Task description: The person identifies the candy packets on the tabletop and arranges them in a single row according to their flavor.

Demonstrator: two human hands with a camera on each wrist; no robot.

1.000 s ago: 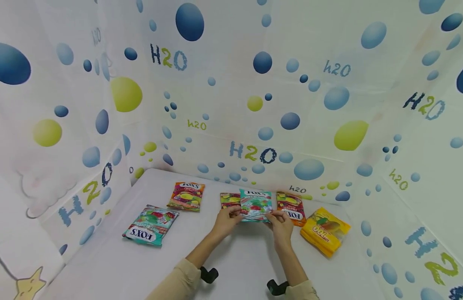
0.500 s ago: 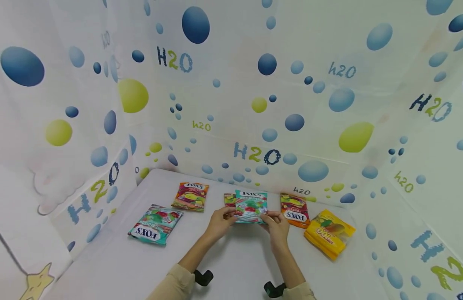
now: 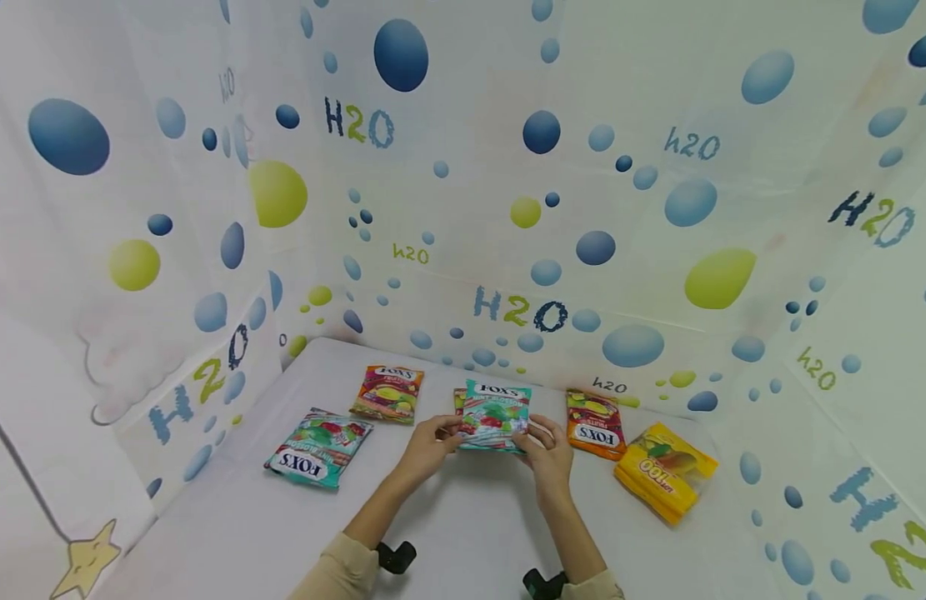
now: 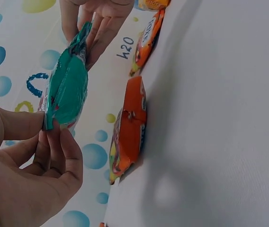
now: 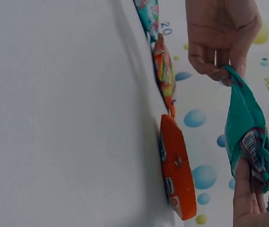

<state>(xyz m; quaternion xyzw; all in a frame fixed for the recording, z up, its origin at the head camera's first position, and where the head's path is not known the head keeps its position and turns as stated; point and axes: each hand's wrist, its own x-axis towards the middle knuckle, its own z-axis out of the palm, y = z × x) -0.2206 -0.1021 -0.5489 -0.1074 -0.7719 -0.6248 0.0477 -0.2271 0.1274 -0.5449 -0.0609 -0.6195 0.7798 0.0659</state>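
Note:
Both hands hold up a teal Fox's candy bag (image 3: 496, 414) above the white table, its printed face toward the head camera. My left hand (image 3: 430, 446) pinches one end between thumb and fingers, which the left wrist view shows closely at the bag's teal edge (image 4: 68, 90). At the other end my right hand (image 3: 547, 458) grips the bag's corner, with fingers (image 5: 244, 191) behind it in the right wrist view. Behind the held bag, an orange-red Fox's bag (image 3: 458, 402) is mostly hidden; its orange underside (image 4: 132, 127) shows in the left wrist view.
On the left lie a teal Fox's bag (image 3: 318, 447) and an orange-red Fox's bag (image 3: 388, 393). To the right are another orange-red Fox's bag (image 3: 595, 423) and a yellow candy bag (image 3: 665, 471). A bubble-printed curtain (image 3: 463, 208) surrounds the white table (image 3: 463, 533).
The held teal bag has shifted slightly left relative to the bags on the table, covering more of the orange-red one behind. The right hand's grip has moved up its corner. The head view has drifted.

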